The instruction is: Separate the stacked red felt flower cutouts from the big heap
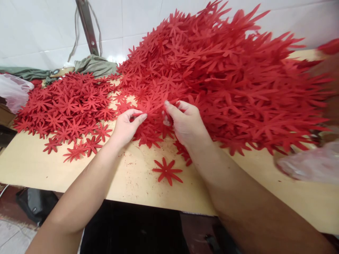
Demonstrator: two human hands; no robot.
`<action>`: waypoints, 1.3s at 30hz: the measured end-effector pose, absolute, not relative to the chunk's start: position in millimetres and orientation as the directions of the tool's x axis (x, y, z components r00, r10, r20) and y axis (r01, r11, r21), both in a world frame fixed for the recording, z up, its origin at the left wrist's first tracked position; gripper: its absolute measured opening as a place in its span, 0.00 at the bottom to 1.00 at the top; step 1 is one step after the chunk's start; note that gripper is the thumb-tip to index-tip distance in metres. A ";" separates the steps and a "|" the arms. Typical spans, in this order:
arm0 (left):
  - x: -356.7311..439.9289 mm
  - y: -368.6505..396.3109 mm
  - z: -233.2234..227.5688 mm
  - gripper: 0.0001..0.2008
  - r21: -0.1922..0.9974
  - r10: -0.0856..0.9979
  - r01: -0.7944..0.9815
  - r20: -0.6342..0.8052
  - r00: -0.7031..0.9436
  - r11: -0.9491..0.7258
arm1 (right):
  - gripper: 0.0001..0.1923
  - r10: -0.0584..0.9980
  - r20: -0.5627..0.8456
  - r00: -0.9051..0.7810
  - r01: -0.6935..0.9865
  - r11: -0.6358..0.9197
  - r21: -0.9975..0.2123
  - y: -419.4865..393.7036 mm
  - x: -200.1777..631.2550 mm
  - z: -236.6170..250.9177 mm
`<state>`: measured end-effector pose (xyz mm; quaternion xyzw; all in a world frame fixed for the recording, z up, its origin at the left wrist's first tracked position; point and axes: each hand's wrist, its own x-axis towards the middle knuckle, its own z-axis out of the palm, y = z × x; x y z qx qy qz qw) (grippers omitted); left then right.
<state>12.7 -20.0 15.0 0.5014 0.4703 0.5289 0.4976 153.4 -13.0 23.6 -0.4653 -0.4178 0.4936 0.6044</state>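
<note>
My left hand [126, 127] is closed in a pinch on the petal of a red flower-shaped fabric cutout [151, 109], its thumb and fingertip pressed together. Facing it, my right hand [187, 123] is closed too, with red petals at its fingertips. Whether both hands grip the same cutout is hard to tell against the red behind. Below and between my hands, a single red flower cutout [166, 170] lies flat on the table, its petals spread and a pale dot at its centre.
A tall heap of red flower cutouts [225, 81] rises behind my right hand; a lower heap [69, 106] lies at left. The wooden table [127, 187] meets a tiled wall [143, 17]. Plastic bags [16, 92] and a grey-green cloth [95, 66] lie about the edges.
</note>
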 end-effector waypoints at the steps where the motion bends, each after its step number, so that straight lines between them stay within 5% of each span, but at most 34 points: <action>1: 11.4 -19.0 15.3 0.10 0.996 0.997 -0.048 0.073 -0.033 -0.074 | 0.17 0.983 0.066 0.172 -0.204 0.101 -0.974 -12.7 153.9 23.1; 12: 8.7 -21.9 20.7 0.24 0.993 0.991 -0.038 0.107 -0.081 -0.110 | 0.11 0.979 0.173 0.104 -0.042 0.178 -0.983 -11.4 156.0 15.6; 27: 16.8 -24.6 15.5 0.18 0.988 0.989 -0.097 0.130 0.066 -0.124 | 0.18 0.979 0.127 -0.158 -0.102 0.112 -0.989 -23.1 145.5 17.6; 33: 15.8 -25.0 20.9 0.14 0.989 0.992 -0.141 0.060 0.113 -0.044 | 0.13 0.996 0.073 -0.040 -0.106 0.069 -0.992 -20.7 150.3 20.9; 39: 6.4 -16.3 19.7 0.13 0.986 0.989 -0.122 0.102 -0.104 -0.114 | 0.11 0.993 0.083 0.084 -0.136 0.094 -0.986 -12.5 157.9 19.9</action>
